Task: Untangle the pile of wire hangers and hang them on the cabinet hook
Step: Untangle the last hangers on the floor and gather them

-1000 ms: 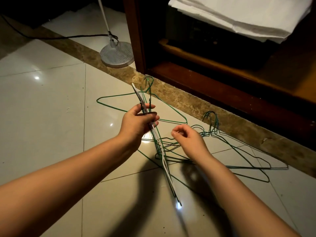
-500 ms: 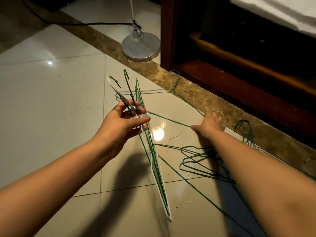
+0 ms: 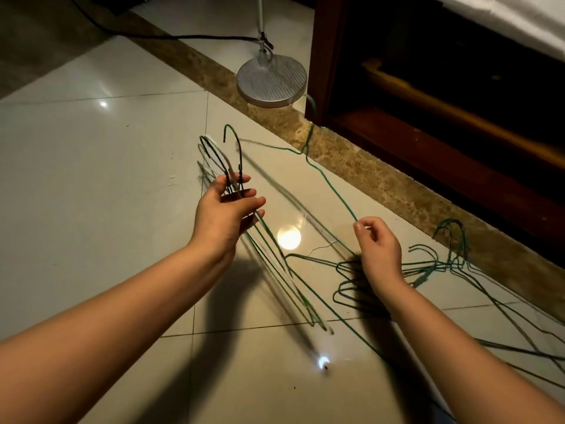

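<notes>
**Q:** Since the earlier frame, what moves?

**A:** Only the right hand (image 3: 377, 243): it draws back from the stone strip (image 3: 367, 175) and now pinches one green hanger (image 3: 336, 194) between thumb and forefinger. The left hand (image 3: 224, 214), apart from it and nearer than the lamp base (image 3: 271, 81), curls round the necks of a freed bundle (image 3: 232, 179).

**Q:** How should the wire handle?

**A:** Judged light, thin, springy and prone to snagging. It is best gripped at the twisted neck, not mid-span.

**Q:** Orientation?

**A:** The bundle's hooks point up toward the lamp base, and its long axis slopes back down to the floor (image 3: 91, 179). The pile (image 3: 428, 266) lies flat, nearer than and right of the lamp base. The pinched hanger stretches away to the cabinet (image 3: 324, 56) post, just right of the lamp base.
</notes>
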### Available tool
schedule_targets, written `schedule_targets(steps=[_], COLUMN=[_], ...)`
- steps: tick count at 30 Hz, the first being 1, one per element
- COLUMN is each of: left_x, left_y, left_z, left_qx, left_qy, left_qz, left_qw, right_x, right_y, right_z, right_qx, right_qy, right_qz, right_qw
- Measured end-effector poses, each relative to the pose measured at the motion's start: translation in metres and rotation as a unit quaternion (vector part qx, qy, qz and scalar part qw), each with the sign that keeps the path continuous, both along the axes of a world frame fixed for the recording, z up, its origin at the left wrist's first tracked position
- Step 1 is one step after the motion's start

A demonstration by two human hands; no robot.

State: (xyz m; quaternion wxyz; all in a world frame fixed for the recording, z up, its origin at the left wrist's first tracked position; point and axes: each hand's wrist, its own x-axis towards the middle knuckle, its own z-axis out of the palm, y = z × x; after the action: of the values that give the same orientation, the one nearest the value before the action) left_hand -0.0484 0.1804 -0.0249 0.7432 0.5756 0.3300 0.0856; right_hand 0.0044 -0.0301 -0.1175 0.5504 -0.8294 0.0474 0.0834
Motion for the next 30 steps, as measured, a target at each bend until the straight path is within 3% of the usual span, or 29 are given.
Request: schedule_targets(steps=[5,13,22,30], left_x=[0.005,0.005,-0.019,-0.035], left_y=[-0.035,-0.126,-0.192,-0.203], left_z=[0.013,0.038,0.042,0.028], left_qx=[-0.064,-0.078,-0.107,-0.100], left_qy=[-0.009,-0.051,-0.004,0.043], left_qz=[0.037,-0.078,-0.185,-0.224], left_qw=[0.997,0.993,0.977,0.969], right_x=[-0.039,-0.095,-0.151,-0.168], right_y=[-0.009,-0.086,-0.164,-0.183], right_z=[0.042,0.078,0.092,0.081], right_qx=[0.099,0.161,0.161,0.080], right_qy=[0.000,0.096,0.146,0.110], right_qz=[-0.031,-0.002,-0.004,0.108], right_qw=[0.995,0.982,0.976,0.985])
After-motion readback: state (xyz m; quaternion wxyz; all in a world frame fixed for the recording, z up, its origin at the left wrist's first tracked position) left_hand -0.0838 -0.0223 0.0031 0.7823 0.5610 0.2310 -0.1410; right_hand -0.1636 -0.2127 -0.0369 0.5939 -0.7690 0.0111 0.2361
